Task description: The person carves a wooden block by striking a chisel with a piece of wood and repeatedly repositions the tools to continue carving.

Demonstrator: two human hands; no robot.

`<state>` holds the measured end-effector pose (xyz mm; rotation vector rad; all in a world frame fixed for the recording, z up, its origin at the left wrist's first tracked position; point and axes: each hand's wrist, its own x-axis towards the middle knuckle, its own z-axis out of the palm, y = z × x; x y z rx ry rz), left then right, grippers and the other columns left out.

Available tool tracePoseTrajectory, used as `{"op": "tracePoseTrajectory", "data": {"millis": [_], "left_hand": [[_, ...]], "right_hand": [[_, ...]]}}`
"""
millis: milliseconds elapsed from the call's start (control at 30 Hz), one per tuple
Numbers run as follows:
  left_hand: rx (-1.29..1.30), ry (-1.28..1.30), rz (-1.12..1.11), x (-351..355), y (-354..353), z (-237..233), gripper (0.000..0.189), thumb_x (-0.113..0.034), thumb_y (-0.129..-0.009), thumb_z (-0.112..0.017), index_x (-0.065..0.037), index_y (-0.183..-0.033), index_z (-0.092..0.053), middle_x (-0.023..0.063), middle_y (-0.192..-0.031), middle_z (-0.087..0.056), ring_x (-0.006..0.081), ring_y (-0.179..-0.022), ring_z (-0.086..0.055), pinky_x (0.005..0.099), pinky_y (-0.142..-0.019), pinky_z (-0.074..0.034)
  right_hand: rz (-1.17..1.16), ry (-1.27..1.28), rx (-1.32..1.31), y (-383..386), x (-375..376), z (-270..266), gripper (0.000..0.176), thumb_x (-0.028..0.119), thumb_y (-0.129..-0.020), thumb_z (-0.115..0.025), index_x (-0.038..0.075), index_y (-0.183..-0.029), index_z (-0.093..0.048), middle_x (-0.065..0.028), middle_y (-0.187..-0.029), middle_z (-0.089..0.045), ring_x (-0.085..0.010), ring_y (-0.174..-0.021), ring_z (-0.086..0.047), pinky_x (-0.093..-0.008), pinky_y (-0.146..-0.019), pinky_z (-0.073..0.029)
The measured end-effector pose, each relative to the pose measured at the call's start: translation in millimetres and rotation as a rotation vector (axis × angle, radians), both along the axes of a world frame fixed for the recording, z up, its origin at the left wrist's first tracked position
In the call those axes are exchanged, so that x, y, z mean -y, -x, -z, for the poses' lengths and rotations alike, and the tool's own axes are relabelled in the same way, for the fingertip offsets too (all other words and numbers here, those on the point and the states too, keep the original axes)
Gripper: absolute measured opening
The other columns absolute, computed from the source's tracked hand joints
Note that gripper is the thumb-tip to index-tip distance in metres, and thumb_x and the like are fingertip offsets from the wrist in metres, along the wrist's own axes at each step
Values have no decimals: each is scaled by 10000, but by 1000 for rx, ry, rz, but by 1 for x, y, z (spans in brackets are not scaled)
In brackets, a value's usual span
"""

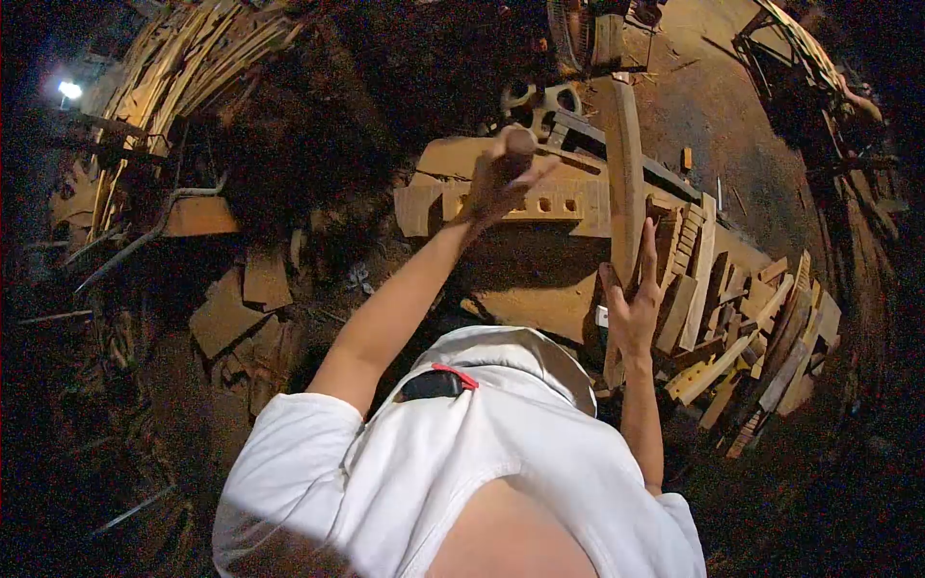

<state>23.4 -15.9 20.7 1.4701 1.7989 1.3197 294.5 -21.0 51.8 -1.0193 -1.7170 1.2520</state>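
My left hand [496, 188] is raised over the workbench, its fingers partly curled and slightly blurred. At its fingertips is a round brown object [520, 144], whose kind I cannot make out. My right hand [636, 308] grips a long, pale wooden beam [624, 164], thumb on one side and fingers along the other. The beam stretches away from me across the right part of the bench. Beneath my left hand lies a wooden block with a row of square holes [544, 206], on a wide board [419, 210].
Several wood offcuts [713, 337] are heaped at the right of the bench. Long thin strips [183, 67] are stacked at the far left. A wheel-like part with holes [559, 99] sits behind the bench. Flat boards [229, 313] lie at the left.
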Motion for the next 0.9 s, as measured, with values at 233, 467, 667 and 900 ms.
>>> {"op": "tracePoseTrajectory", "data": {"millis": [233,467,667,900], "left_hand": [[1271,286,-36,42,38,9,272,-272,-914,-724,-39,-1027,-641,28,-906,-661,125,-853,-625,318,-811,-527],[30,223,55,79,33,-28,677,-121,-781,-825,-122,-1353,-463,54,-1339,-545,225,-1224,-546,364,-1026,-442],[-356,-205,118,82,21,-30,711,19,-671,-829,-127,-1285,-501,127,-1210,-592,317,-1120,-586,401,-968,-471],[-404,-108,183,75,19,-54,571,-48,-674,-838,-68,-1194,-603,143,-1088,-645,341,-1010,-629,405,-890,-504]], "right_hand": [[8,-32,67,-9,4,1,809,-47,-812,-618,80,-1553,-318,-156,-1504,-468,-230,-1351,-485,-347,-1106,-390],[-42,83,27,-7,8,-1,880,-118,-745,-591,95,-1554,-320,-153,-1489,-490,-207,-1333,-499,-336,-1085,-420],[-43,-34,153,-12,10,4,922,-113,-733,-642,198,-1551,-349,-148,-1471,-518,-250,-1321,-531,-342,-1071,-442],[-79,-46,181,-11,10,5,930,-92,-717,-658,194,-1547,-352,-152,-1462,-524,-288,-1335,-523,-352,-1076,-437]]}}
